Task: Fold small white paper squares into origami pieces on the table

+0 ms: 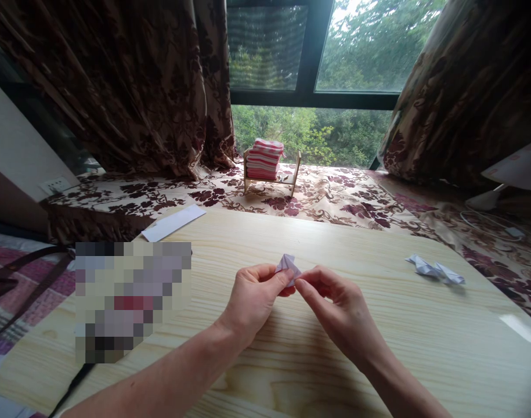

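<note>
A small piece of folded white paper [286,263] with visible creases is held above the middle of the wooden table [356,348]. My left hand [256,290] pinches it between thumb and fingers from the left. From the right, my right hand [332,293] grips the paper's lower right corner with thumb and forefinger. The fingertips of both hands nearly meet there. Several folded white paper pieces [436,270] lie in a row on the table's right side. At the back left edge rests a flat white paper strip stack [174,223].
A blurred-out object [134,299] with a black cable lies on the table at left. Behind the table, a small wooden rack [295,174] holds folded red-and-white striped cloth [264,158] on the floral window seat. A white lamp [515,168] stands at far right.
</note>
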Motion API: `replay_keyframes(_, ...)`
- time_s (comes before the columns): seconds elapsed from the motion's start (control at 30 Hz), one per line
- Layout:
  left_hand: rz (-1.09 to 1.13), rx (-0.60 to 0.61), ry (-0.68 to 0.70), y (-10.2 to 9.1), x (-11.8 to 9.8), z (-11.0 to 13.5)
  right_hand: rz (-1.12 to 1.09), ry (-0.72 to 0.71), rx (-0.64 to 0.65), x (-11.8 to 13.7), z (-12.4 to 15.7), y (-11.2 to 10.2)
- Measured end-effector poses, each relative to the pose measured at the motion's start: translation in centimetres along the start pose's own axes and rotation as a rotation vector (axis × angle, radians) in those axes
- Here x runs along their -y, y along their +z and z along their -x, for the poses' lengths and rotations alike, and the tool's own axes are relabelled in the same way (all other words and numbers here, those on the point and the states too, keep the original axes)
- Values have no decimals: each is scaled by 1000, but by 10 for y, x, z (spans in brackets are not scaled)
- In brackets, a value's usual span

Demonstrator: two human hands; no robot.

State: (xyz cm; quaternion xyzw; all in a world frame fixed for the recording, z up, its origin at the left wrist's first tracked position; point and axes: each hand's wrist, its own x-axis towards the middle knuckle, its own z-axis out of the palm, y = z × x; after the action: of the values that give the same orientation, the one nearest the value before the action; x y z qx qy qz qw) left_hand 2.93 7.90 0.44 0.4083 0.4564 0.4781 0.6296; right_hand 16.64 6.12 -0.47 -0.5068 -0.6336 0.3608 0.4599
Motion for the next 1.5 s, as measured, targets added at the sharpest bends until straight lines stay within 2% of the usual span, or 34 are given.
replay_keyframes(0.3,3,44,3,-2,1,-1,-55,69,19,-7,-3,1)
replay_keyframes(0.37,23,37,-5,-2,1,-2,28,-9,-22,-9,-2,2)
replay_keyframes(0.5,94,47,-31,-4,1,-4,290,-280,-81,-10,0,1)
replay_keyframes(0.6,66,70,-25,-5,0,-4,345,-344,-47,-10,1,-1)
replay_keyframes(0.7,32,95,-18,-5,-2,-4,212,-281,-42,-8,-1,-4)
replay_keyframes(0.87,73,72,-34,-4,-3,-3,26,-7,-110,-3,-4,-12)
replay_keyframes(0.97,100,87,-27,-4,-3,-3,10,100,-38,0,-5,-15)
replay_keyframes(1.07,106,106,-20,-5,-2,-3,-23,130,84,2,-5,-14)
replay_keyframes(1.33,119,110,-48,-4,-1,-3,-108,141,174,-1,-5,-15)
replay_keyframes(1.5,100,123,-38,-3,0,-2,-197,151,151,-4,-6,-11)
